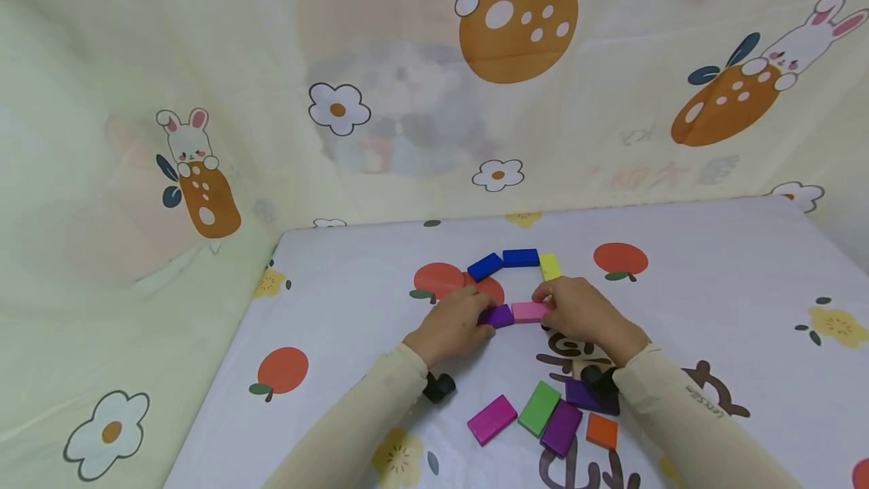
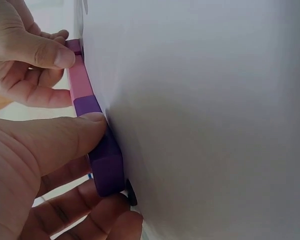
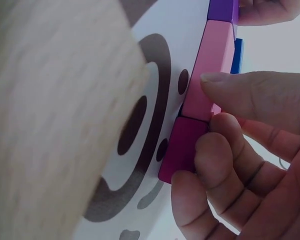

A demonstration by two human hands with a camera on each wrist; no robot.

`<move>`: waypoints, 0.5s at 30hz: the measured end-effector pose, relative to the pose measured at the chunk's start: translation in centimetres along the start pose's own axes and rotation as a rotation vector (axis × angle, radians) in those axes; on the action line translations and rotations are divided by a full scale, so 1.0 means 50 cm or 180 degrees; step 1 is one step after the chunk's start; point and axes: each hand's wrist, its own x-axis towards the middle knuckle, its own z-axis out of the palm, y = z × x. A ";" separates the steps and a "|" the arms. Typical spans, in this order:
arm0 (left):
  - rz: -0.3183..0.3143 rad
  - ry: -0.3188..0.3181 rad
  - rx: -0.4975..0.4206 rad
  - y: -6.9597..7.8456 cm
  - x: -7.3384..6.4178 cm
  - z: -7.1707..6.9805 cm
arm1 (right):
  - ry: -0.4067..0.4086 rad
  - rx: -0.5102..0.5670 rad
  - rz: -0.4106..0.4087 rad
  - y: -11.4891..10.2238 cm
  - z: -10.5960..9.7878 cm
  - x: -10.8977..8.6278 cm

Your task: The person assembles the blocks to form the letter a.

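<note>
My left hand (image 1: 451,329) grips a purple block (image 1: 498,316), thumb on its near face and fingers at its far side and end. End to end with it lies a pink block (image 1: 529,312), which my right hand (image 1: 585,309) pinches between thumb and fingers. In the right wrist view a magenta block (image 3: 182,150) abuts the pink one, under the curled fingertips; the hand covers it in the head view. Behind this row, two blue blocks (image 1: 520,257) and a yellow block (image 1: 549,266) form a curved line, the yellow one reaching towards my right hand.
Nearer me lie loose blocks: magenta (image 1: 492,419), green (image 1: 539,408), purple (image 1: 561,429), dark purple (image 1: 592,398) and orange (image 1: 602,431). A cream block (image 1: 585,370) is partly covered by the right wrist's camera. A printed cloth (image 1: 353,285) covers the table; a patterned curtain (image 1: 407,195) hangs behind.
</note>
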 end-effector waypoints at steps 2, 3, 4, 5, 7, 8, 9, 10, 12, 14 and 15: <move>-0.0006 0.0005 0.0000 0.001 -0.001 -0.001 | -0.0003 0.0003 0.0001 -0.002 -0.001 0.000; -0.0011 0.0005 -0.0007 0.001 -0.001 -0.002 | -0.0008 0.0007 0.0002 -0.002 -0.001 -0.001; -0.0017 0.0005 -0.0013 0.001 -0.002 -0.002 | -0.0008 0.0009 -0.0004 -0.003 -0.002 -0.001; -0.0021 0.0006 -0.0020 0.001 -0.002 -0.003 | -0.0008 0.0010 -0.0009 -0.004 -0.002 -0.001; -0.0031 0.0004 -0.0025 0.002 -0.002 -0.003 | -0.0013 0.0015 -0.0011 -0.005 -0.003 -0.002; -0.0032 0.0005 -0.0024 0.001 -0.001 -0.002 | -0.0011 0.0015 -0.0018 -0.005 -0.003 -0.002; -0.0038 0.0004 -0.0022 0.001 -0.001 -0.002 | -0.0014 0.0015 -0.0019 -0.005 -0.003 -0.002; -0.0040 0.0005 -0.0015 0.002 -0.001 -0.002 | -0.0014 0.0013 -0.0021 -0.005 -0.003 -0.001; -0.0043 0.0006 -0.0005 0.002 0.000 -0.002 | -0.0012 0.0008 -0.0021 -0.003 -0.003 -0.001; -0.0042 0.0008 0.0003 0.002 0.001 -0.001 | 0.0000 -0.0001 -0.0030 -0.002 -0.002 -0.001; -0.0042 0.0011 0.0005 0.003 0.001 -0.002 | 0.0004 -0.0005 -0.0035 -0.001 -0.002 -0.001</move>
